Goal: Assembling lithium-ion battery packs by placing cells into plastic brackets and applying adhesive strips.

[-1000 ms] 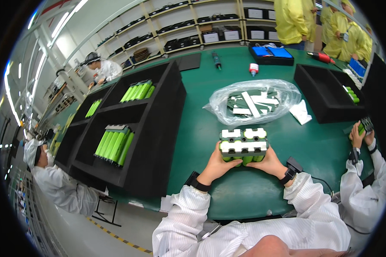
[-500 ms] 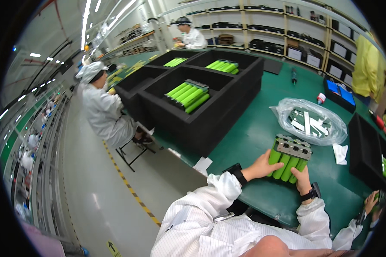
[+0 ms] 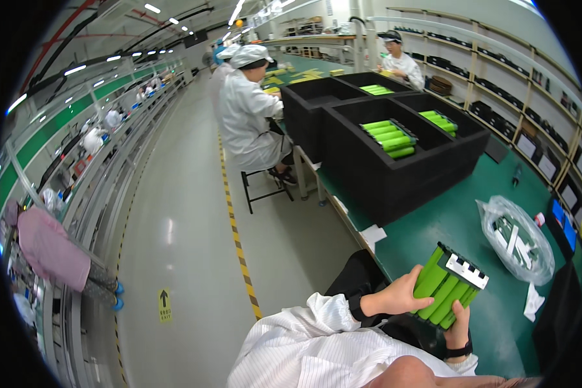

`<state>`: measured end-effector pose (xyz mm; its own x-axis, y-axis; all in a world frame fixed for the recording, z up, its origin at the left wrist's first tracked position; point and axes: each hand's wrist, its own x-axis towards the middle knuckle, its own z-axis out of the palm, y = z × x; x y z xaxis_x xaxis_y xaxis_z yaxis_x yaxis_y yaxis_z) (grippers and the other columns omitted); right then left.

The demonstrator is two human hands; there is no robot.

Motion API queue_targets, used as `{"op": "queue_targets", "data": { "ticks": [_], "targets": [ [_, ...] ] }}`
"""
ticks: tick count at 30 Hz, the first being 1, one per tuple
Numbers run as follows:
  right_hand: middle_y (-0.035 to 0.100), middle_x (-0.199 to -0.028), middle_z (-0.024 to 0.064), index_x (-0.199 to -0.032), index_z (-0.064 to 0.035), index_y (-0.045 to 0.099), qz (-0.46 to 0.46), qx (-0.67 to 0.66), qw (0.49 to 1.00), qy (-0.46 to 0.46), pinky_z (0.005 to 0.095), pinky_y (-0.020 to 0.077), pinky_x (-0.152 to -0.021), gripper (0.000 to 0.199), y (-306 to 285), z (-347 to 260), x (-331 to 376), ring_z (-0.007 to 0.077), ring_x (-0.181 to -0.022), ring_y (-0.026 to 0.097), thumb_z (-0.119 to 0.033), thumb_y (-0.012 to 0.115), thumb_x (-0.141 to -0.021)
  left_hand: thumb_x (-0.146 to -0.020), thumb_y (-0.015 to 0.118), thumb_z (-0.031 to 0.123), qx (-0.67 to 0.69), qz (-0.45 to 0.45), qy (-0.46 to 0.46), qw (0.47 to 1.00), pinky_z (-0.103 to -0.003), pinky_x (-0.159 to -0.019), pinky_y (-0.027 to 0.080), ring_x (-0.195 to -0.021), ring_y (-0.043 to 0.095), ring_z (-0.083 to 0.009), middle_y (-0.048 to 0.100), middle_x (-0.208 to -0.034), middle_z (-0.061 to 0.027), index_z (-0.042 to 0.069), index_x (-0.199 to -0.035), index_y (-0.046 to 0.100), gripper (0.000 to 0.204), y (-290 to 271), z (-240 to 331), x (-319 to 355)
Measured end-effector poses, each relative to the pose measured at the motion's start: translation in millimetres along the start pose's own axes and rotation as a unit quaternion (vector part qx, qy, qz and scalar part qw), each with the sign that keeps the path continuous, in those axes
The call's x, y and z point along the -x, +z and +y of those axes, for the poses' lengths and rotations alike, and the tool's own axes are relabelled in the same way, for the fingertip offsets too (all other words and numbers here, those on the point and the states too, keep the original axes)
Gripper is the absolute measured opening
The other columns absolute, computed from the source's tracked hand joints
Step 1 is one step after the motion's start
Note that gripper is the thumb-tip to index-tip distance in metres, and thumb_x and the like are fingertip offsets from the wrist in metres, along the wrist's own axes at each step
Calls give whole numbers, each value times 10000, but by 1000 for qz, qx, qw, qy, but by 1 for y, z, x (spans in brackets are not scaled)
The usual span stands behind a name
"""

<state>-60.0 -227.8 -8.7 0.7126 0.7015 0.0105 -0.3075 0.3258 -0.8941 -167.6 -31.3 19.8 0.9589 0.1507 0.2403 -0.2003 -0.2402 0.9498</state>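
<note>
Lower right of the frame: left hand (image 3: 394, 297) closed round the near end of a pack of green cylindrical cells (image 3: 447, 292) with a white end bracket, right hand (image 3: 460, 322) gripping it from below. Held tilted just above the green counter (image 3: 433, 233). Farther right, a clear plastic bag of parts (image 3: 516, 240). Above centre, black foam trays (image 3: 394, 161) holding more green cells.

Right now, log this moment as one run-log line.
left hand: holds green cell pack | right hand: supports pack from below | pack: tilted above green table | nearby: clear bag, black trays
</note>
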Motion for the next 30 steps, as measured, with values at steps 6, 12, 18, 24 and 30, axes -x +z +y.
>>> {"op": "queue_targets", "data": {
  "ticks": [6,12,18,24,30],
  "targets": [
    [533,-1225,121,-1331,12,377,-6,57,998,-13,353,447,-926,735,68,4,-7,236,-1096,544,-324,738,-786,-818,683,269,34,22,29,999,-358,-867,446,-978,567,-284,565,-1072,-210,-37,-1283,320,665,-58,1,34],
    [553,-1204,114,-1326,-8,374,32,104,992,-65,369,462,-909,828,127,24,-36,215,-1074,556,-298,839,-706,-781,700,217,80,-9,80,994,-370,-949,406,-1086,517,-276,514,-1183,-200,-33,-1356,272,759,-135,-12,30],
    [572,-1179,107,-1291,10,403,50,156,986,2,361,459,-925,802,138,31,-76,202,-1074,558,-207,871,-677,-756,721,208,66,-67,61,994,-374,-933,421,-1105,534,-291,514,-1190,-191,6,-1360,269,781,-194,-24,-8],
    [519,-1266,117,-1355,-20,294,27,176,984,19,392,451,-967,880,179,-2,-115,217,-1159,523,-75,853,-678,-745,742,210,59,-113,31,991,-361,-934,425,-1116,527,-259,502,-1207,-170,5,-1348,266,795,-236,-19,-42],
    [542,-1219,123,-1318,11,369,91,156,983,33,385,458,-941,797,219,-40,-120,216,-1106,547,-139,847,-699,-756,738,239,76,-152,17,985,-381,-905,449,-1075,562,-309,519,-1171,-201,2,-1341,260,792,-273,38,-75]
  ]
}}
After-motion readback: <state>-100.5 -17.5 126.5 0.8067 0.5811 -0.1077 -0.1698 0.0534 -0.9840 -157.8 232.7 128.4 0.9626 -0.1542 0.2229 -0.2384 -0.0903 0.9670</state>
